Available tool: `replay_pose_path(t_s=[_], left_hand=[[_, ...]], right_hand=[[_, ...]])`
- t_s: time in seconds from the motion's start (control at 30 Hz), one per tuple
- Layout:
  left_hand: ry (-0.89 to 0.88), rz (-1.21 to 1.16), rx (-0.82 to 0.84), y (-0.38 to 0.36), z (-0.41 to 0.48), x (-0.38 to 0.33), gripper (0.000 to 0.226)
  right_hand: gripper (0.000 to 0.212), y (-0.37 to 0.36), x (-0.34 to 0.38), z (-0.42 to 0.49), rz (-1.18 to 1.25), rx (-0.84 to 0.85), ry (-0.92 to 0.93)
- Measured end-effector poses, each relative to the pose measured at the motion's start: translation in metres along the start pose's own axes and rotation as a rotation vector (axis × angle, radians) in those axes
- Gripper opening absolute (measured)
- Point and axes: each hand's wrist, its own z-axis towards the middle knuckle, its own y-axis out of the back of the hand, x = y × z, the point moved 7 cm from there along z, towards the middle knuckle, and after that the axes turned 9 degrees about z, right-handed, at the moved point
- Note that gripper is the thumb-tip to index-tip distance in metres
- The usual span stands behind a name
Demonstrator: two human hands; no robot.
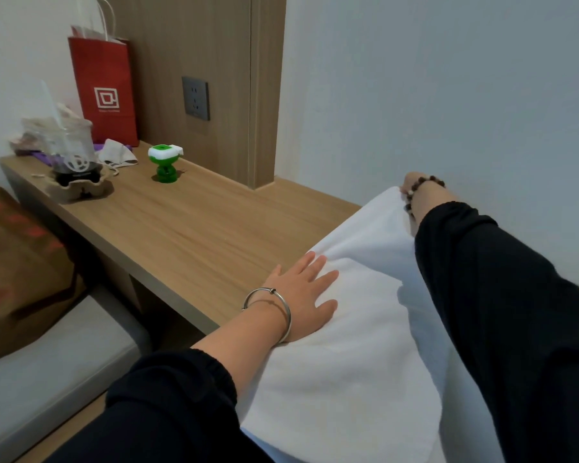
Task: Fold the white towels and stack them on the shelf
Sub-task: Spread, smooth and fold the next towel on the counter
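Currently in hand: flattening the towel (358, 355) and squaring its far end, a judgement from how both hands sit on it.
Towel position: spread lengthwise on the wooden surface (188, 225) along the wall (448, 95), its near end hanging off toward the person.
Left hand (303, 292): lies flat on the towel's left edge, fingers (318, 265) straight and spread, pressing the cloth down and holding nothing.
Right hand (415, 187): reaches to the far corner, which rises up to it. It seems to pinch that corner, though its fingers are mostly hidden behind the wrist.
Slack: a ridge of loose cloth runs between the two hands, with a shadowed fold beside the right sleeve.
How to do it well: press firmly with the left palm as the anchor while the right draws the corner taut and straight, so the ridge flattens before any fold is made.
Edge check: line the long left edge up parallel with the front of the surface. A skewed start will likely show in every later fold.
Watch for: the hanging near end may drag the cloth back, so the anchor matters.
Clutter: a cup (71, 145) and a small green bottle (164, 163) stand well apart at the far left, out of the way.
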Motion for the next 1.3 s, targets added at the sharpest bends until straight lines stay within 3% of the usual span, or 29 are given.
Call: replay_pose_path(t_s=[0.1,0.13,0.23,0.37,0.47,0.6,0.73,0.83,0.9,0.93,1.0,1.1,1.17,1.23,1.3], left_hand=[[0.001,-0.009,0.011,0.000,0.000,-0.001,0.059],[0.007,-0.009,0.017,0.000,0.000,0.000,0.060],[0.019,-0.004,0.028,0.000,0.001,0.001,0.060],[0.021,-0.001,0.026,0.002,0.001,0.000,0.060],[0.026,-0.006,0.024,0.003,0.001,0.000,0.059],[0.035,-0.007,0.030,0.003,0.000,0.000,0.060],[0.034,0.001,0.028,0.002,0.002,0.001,0.060],[0.035,0.007,0.020,0.001,0.004,0.001,0.060],[0.036,0.012,0.017,0.000,0.004,0.002,0.060],[0.034,0.010,0.015,0.000,0.004,0.002,0.060],[0.027,0.001,0.010,0.000,0.004,0.001,0.060],[0.035,-0.008,0.018,-0.001,0.004,0.002,0.060],[0.048,-0.008,0.027,-0.001,0.005,0.003,0.060],[0.056,-0.009,0.031,-0.001,0.005,0.003,0.060],[0.060,-0.011,0.031,-0.001,0.005,0.004,0.060]], right_hand=[[0.016,-0.009,-0.014,0.005,0.100,-0.063,-0.003],[0.011,-0.017,-0.013,0.001,0.029,-0.074,-0.005],[0.023,-0.040,0.003,-0.012,-0.566,-0.071,0.075],[0.016,-0.049,0.013,-0.016,-0.829,-0.036,0.143],[0.011,-0.054,0.002,-0.015,-0.726,0.112,0.087],[0.027,-0.045,0.011,-0.020,-0.823,0.061,0.107],[0.011,-0.026,0.011,-0.018,-0.898,0.006,0.069],[0.013,-0.009,0.021,-0.020,-0.891,0.010,0.116],[0.012,0.005,0.023,-0.013,-0.882,0.029,-0.002],[0.015,0.011,0.013,-0.012,-0.787,0.067,-0.159],[0.017,0.017,0.008,-0.011,-0.569,0.110,-0.240],[0.039,0.027,0.022,-0.005,-0.418,-0.037,-0.106],[0.040,0.028,0.033,-0.011,-0.213,-0.099,-0.042],[0.041,0.024,0.050,-0.023,-0.288,-0.194,0.114],[0.041,0.003,0.062,-0.051,-0.497,-0.133,0.371]])
